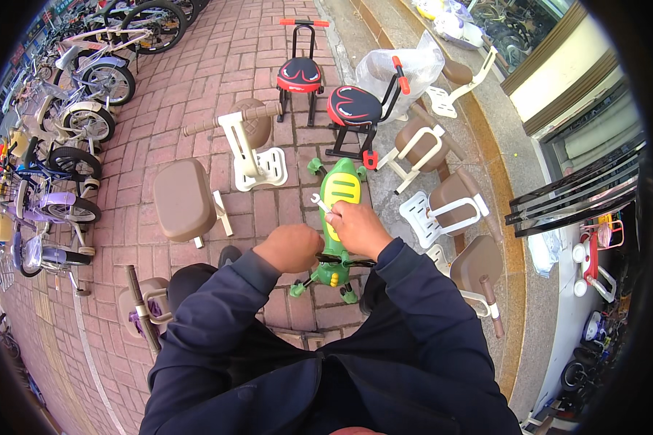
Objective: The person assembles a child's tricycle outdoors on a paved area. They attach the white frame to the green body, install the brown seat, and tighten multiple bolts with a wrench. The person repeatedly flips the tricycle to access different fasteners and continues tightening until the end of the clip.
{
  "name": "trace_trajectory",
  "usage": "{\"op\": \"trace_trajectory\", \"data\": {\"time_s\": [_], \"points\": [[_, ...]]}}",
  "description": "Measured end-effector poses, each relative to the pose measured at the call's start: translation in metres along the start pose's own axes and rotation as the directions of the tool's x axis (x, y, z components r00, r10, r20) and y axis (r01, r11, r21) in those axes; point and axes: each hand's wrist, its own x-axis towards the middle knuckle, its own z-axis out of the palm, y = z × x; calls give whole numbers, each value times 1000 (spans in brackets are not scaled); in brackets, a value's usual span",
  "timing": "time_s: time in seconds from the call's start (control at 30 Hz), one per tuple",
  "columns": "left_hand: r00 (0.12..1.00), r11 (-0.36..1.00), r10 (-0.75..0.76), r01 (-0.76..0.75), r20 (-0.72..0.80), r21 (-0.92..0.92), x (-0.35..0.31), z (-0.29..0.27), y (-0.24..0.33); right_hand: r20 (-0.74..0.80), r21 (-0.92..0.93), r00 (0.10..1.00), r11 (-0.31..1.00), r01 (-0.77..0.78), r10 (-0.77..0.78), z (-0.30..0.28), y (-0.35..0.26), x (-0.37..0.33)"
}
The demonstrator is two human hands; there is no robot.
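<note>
A green ride-on toy [332,225] with a yellow ribbed seat [342,191] stands on the bricks between my legs, its green wheels spread at both ends. My right hand [360,230] is closed over the toy's body, gripping a small silver wrench [321,202] whose jaw end sticks out to the left. Just left of the toy, my left hand [290,249] is curled into a fist beside the dark handlebar [331,258]. Its fingertips are turned away, so what it holds is hidden.
Brown-padded child seats [183,199] with pale frames lie on both sides. Two black-and-red seats [355,106] stand ahead, beside clear plastic wrap [413,69]. Bicycles [109,81] line the far left. A stone step [511,290] runs along the right, with a black metal rack [573,196] beyond.
</note>
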Motion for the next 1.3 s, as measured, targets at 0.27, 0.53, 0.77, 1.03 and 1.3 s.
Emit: {"op": "trace_trajectory", "data": {"time_s": [0.27,0.53,0.77,1.03,1.3], "points": [[999,1000,8,-8,-42,7,1,-1,0,2,-5,1000,1000,14,-14,2,1,0],[993,999,48,-50,-107,-19,3,3,-2,11,-10,1000,1000,13,-13,1,-1,0],[990,992,115,-118,-82,-44,2,1,-1,20,-6,1000,1000,9,-9,-1,-4,-1],[994,993,106,-105,25,-60,-1,-5,3,32,2,999,1000,1,-1,1,-4,-1],[994,993,95,-92,45,-68,0,-4,6,20,26,1000,1000,4,-5,2,-3,0]]}}
